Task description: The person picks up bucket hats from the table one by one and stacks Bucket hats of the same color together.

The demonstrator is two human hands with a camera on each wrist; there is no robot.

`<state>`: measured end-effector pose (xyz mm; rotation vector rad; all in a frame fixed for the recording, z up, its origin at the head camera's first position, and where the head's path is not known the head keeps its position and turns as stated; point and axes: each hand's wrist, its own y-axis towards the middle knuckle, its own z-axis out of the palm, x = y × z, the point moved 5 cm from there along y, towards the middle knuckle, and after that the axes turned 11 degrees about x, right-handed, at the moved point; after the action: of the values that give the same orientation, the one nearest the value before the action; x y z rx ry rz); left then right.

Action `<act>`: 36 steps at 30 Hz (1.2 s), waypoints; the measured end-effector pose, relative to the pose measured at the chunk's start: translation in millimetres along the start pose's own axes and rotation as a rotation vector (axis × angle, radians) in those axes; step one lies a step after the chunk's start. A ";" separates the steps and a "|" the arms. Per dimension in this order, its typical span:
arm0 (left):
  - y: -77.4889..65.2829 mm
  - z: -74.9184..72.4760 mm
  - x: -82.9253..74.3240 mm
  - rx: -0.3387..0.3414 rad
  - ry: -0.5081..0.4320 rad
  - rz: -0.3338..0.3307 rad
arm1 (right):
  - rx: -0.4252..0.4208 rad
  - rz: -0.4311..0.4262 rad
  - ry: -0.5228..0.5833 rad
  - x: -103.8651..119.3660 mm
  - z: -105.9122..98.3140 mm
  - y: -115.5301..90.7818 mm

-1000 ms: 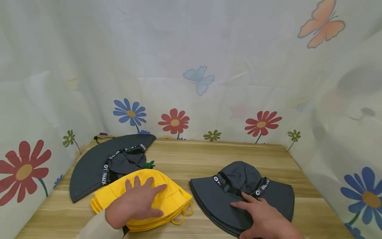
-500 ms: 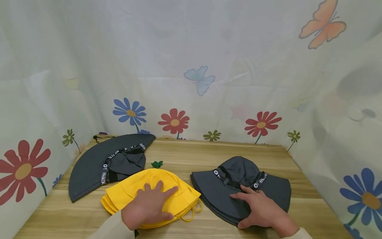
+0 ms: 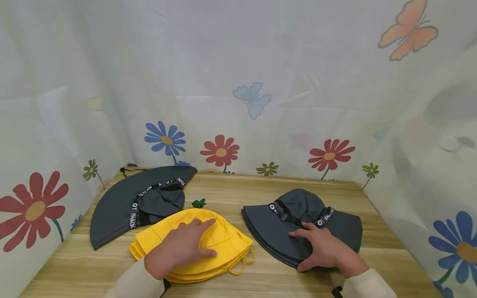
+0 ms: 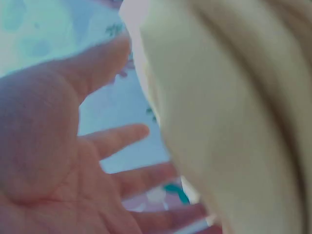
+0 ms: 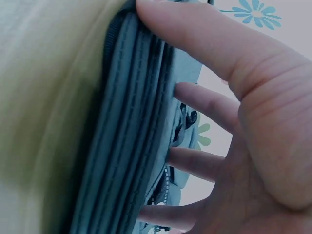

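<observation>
Yellow bucket hats [image 3: 229, 250], folded and stacked with a green leaf on top [image 3: 198, 203], lie left of centre in the head view. My left hand [image 3: 180, 246] rests over their near left side; in the left wrist view its fingers [image 4: 117, 141] are spread and fairly straight. To the right is a pile of dark grey sun hats [image 3: 266, 231] with lettered bands. On its brim my right hand [image 3: 324, 247] lies with straight fingers. The right wrist view shows the right thumb [image 5: 204, 29] touching the edge of the stacked brims.
A single dark grey hat [image 3: 115, 207] lies folded at the back left of the wooden table [image 3: 223, 186], close to the yellow pile. A flower-printed curtain [image 3: 261, 136] encloses the back and sides. Yellow cords [image 3: 244, 263] hang from the yellow hats' right end.
The yellow hats have shifted right and slightly away from me with my left hand. The right-hand grey pile has moved a little farther back with my right hand on it.
</observation>
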<state>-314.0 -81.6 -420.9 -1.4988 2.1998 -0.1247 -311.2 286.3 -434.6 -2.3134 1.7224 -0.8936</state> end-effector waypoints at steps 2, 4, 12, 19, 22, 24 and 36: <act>-1.4 -10.6 12.0 -0.065 -0.049 0.012 | -0.005 -0.027 0.025 1.1 1.3 -2.6; -4.9 -23.3 27.7 -0.127 -0.075 0.016 | -0.025 -0.064 0.045 2.5 2.8 -5.6; -21.8 -61.7 130.5 -0.276 0.026 -0.008 | -0.267 -0.209 0.051 7.4 2.5 -22.6; -34.0 -55.4 220.7 -0.194 0.172 -0.114 | -0.333 -0.289 0.047 17.1 4.3 -34.0; -35.3 -51.8 234.0 -0.117 0.169 -0.168 | -0.329 -0.296 0.030 21.9 5.4 -36.1; -33.3 -50.6 234.9 -0.077 0.161 -0.182 | -0.323 -0.306 0.024 25.2 6.1 -36.9; -18.1 -51.9 215.3 0.016 0.205 -0.152 | -0.268 -0.340 0.052 31.6 16.0 -33.4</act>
<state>-383.4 -291.9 -440.0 -1.7107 2.2307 -0.3587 -269.4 265.3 -421.3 -2.8459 1.5782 -0.8191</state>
